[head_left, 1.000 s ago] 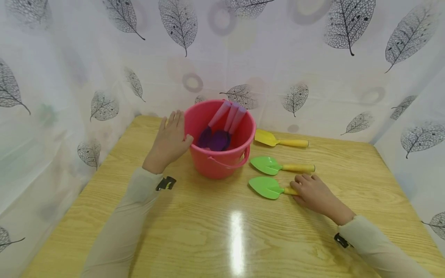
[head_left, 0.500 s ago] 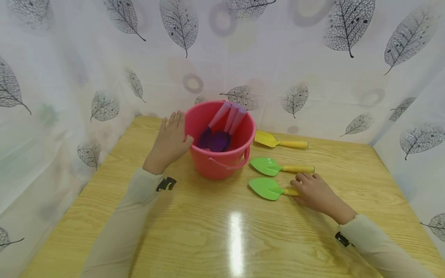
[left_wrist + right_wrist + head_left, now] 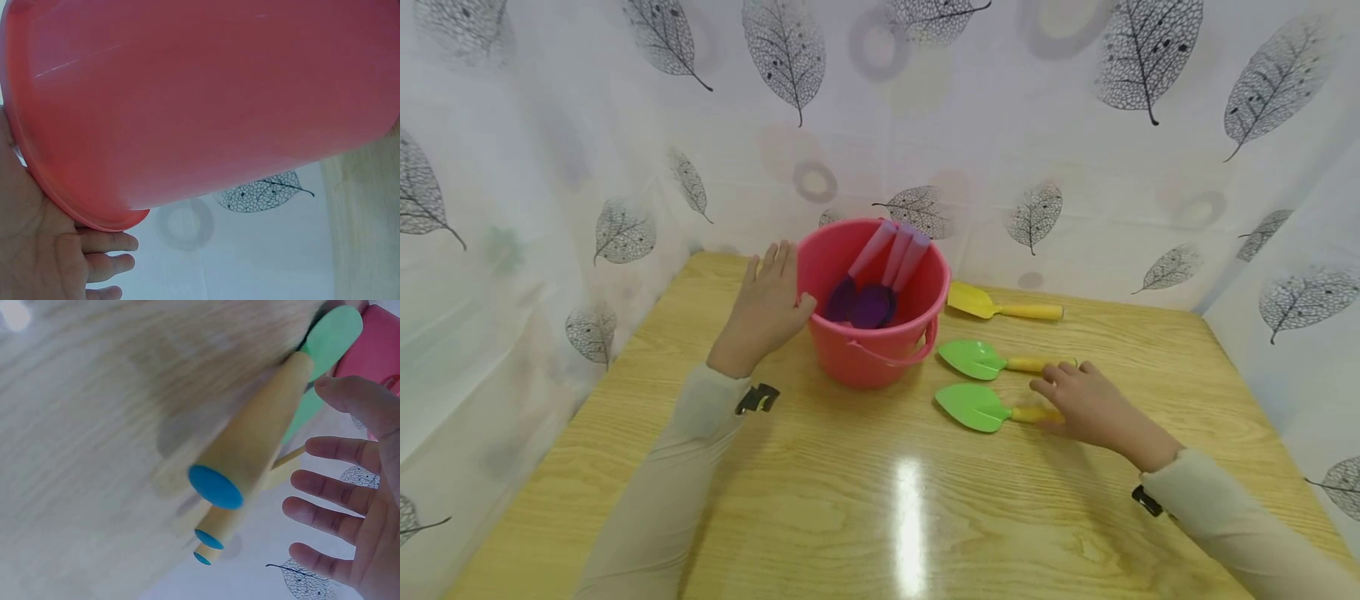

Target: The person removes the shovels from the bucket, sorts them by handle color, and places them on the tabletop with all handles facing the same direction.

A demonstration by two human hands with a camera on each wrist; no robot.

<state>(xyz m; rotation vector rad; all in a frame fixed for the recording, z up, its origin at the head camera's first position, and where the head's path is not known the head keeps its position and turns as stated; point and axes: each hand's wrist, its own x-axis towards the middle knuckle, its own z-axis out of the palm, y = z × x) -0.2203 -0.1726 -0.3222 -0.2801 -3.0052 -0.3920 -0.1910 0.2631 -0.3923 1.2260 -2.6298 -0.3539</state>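
Beside the left rim of a pink bucket (image 3: 857, 358), my left hand (image 3: 763, 308) has its fingers straight and its thumb at the rim. In the left wrist view the palm lies against the rim. Several purple garden tools (image 3: 872, 304) with lilac handles lean inside the bucket. To its right lie a front green trowel (image 3: 973, 406), a second green trowel (image 3: 973, 358) and a yellow shovel (image 3: 972, 300), all with yellow handles. Over the front trowel's handle (image 3: 256, 431) hovers my right hand (image 3: 1093, 412); the right wrist view shows its fingers spread and holding nothing.
A wooden table (image 3: 820, 500) carries everything, with a bright light reflection near its front middle. Behind and along the sides hangs a white curtain (image 3: 985, 125) with leaf prints. The bucket's handle (image 3: 895, 358) hangs down over its front right side.
My right hand has lifted off the front trowel's handle, its fingers loosening and shifting slightly up and right. The left hand, bucket and trowels stay where they were.
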